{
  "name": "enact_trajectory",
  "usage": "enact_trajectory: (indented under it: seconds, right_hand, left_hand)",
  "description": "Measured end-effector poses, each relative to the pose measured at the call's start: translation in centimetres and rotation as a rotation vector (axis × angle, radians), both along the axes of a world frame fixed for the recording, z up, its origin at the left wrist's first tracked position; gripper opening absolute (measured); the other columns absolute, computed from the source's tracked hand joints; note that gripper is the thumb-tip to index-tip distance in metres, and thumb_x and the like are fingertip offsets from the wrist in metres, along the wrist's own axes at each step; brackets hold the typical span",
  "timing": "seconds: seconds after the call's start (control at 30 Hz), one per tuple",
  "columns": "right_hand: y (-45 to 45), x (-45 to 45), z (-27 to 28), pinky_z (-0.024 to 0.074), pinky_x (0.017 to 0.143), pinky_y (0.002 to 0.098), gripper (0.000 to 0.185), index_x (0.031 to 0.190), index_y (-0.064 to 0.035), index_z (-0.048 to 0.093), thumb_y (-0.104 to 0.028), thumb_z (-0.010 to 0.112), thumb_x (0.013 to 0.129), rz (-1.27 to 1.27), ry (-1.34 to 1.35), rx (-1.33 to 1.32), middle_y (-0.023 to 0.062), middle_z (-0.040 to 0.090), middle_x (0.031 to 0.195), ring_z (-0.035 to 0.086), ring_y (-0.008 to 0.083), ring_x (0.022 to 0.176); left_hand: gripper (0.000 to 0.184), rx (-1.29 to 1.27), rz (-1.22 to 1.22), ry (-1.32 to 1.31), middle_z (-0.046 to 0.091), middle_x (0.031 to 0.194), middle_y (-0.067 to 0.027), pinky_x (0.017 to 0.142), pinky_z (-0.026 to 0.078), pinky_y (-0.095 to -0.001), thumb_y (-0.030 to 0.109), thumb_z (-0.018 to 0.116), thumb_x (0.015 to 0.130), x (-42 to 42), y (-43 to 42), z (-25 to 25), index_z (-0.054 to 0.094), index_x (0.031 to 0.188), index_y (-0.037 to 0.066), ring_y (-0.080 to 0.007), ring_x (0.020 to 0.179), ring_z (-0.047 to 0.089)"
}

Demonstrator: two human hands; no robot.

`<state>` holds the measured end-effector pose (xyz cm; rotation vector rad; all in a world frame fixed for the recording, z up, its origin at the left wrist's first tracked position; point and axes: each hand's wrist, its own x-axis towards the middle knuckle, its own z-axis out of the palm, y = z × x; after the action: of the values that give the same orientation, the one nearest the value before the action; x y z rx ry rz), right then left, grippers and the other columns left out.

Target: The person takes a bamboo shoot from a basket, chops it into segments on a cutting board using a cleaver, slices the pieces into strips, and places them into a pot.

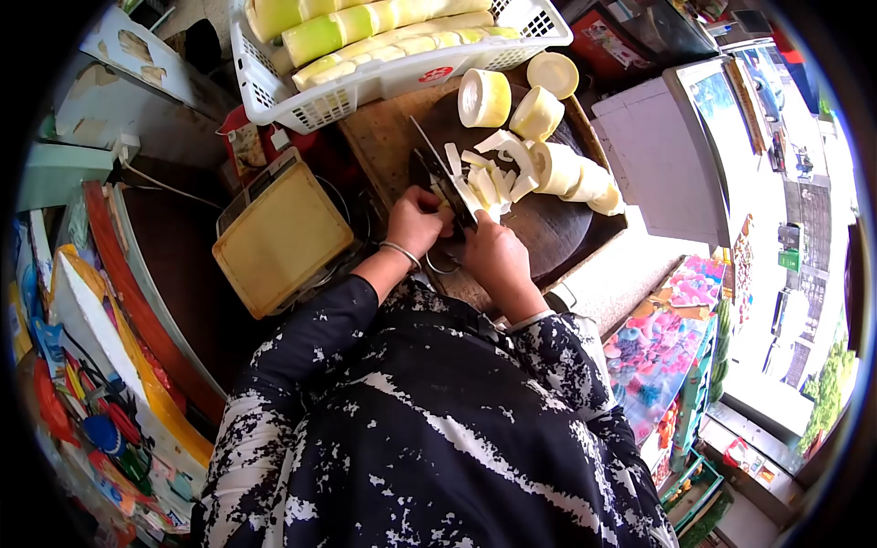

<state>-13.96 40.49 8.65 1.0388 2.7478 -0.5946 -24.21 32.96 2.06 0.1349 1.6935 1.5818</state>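
Note:
My right hand (498,256) grips the handle of a large kitchen knife (449,175), its blade slanting up and to the left over the round dark chopping board (562,236). My left hand (417,222) is closed at the left side of the blade, fingers pinched on a pale bamboo shoot piece (444,203) that is partly hidden. Right of the blade lies a pile of cut white bamboo shoot strips (489,183). Thick peeled bamboo shoot sections (484,99) stand and lie along the board's far and right side.
A white plastic basket (402,80) of long bamboo shoots (365,29) stands beyond the board. On the left is a scale with a tan tray (283,237). A white box (658,155) stands at the right. A flowered cloth (662,352) lies at lower right.

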Motion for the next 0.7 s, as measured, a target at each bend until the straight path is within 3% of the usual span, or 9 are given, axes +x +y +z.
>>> enact_trajectory:
  seconds: [0.27, 0.6, 0.67, 0.7]
  right_hand:
    - [-1.0, 1.8, 3.9, 0.0468, 0.057, 0.048, 0.016, 0.091, -0.0061, 0.051, -0.021, 0.05, 0.085, -0.045, 0.078, -0.014, 0.0201, 0.061, 0.066, 0.06, 0.0384, 0.063]
    - [-1.0, 1.5, 3.4, 0.0467, 0.058, 0.0481, 0.014, 0.088, -0.0067, 0.048, -0.021, 0.049, 0.086, 0.005, 0.061, -0.026, 0.0187, 0.061, 0.066, 0.06, 0.0378, 0.065]
    - [-0.9, 1.0, 3.6, 0.0475, 0.062, 0.0474, 0.026, 0.103, -0.0029, 0.053, -0.02, 0.053, 0.084, -0.004, -0.032, -0.081, 0.0214, 0.061, 0.071, 0.06, 0.0386, 0.069]
    - [-0.8, 0.8, 3.5, 0.0475, 0.062, 0.0474, 0.026, 0.103, -0.0029, 0.053, -0.02, 0.053, 0.084, -0.002, -0.033, -0.081, 0.0214, 0.061, 0.071, 0.06, 0.0386, 0.069]
  left_hand:
    - [0.017, 0.073, 0.029, -0.064, 0.056, 0.07, -0.0082, 0.05, 0.053, -0.0278, 0.002, 0.062, 0.077, 0.1, 0.1, -0.5, 0.046, 0.082, -0.001, -0.0175, 0.056, 0.062]
    - [0.018, 0.064, 0.076, -0.067, 0.055, 0.064, -0.0077, 0.048, 0.051, -0.0272, 0.003, 0.063, 0.073, 0.2, 0.1, -1.0, 0.045, 0.076, 0.0, -0.0163, 0.054, 0.061]
    - [0.019, 0.066, 0.075, -0.06, 0.055, 0.065, -0.0075, 0.048, 0.051, -0.0269, 0.004, 0.064, 0.072, 0.2, 0.0, -1.1, 0.046, 0.076, 0.0, -0.016, 0.054, 0.061]
    - [0.019, 0.066, 0.078, -0.061, 0.055, 0.065, -0.0075, 0.048, 0.051, -0.0269, 0.004, 0.064, 0.072, 0.2, 0.0, -1.2, 0.046, 0.076, 0.0, -0.016, 0.054, 0.061]
